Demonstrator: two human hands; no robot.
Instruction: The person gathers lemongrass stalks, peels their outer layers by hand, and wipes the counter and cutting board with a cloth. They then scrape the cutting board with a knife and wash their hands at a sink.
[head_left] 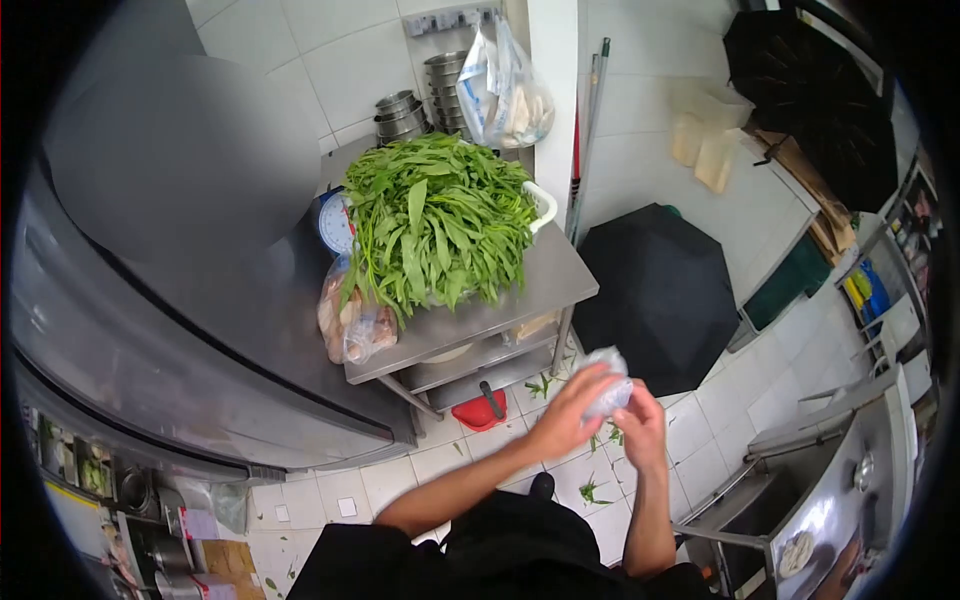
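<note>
A bundle of clear, crumpled plastic (606,385), which looks like a plastic bag, is held up in front of my body. My left hand (572,412) grips it from the left with bent fingers. From the right, the fingers of my right hand (642,425) close on its lower edge. Whether anything is inside the plastic cannot be made out. Beyond my hands, a large heap of leafy greens (440,215) fills a container with a white handle (541,205) on a steel table (545,275). A dial scale (336,222) stands behind the greens' left side.
A filled plastic bag (352,318) sits at the table's left corner, beside a steel fridge (200,350). An open black umbrella (655,300) rests on the floor right of the table. A red dustpan (480,412) and scattered leaves (592,492) lie on the tiles. A steel counter (825,510) stands at right.
</note>
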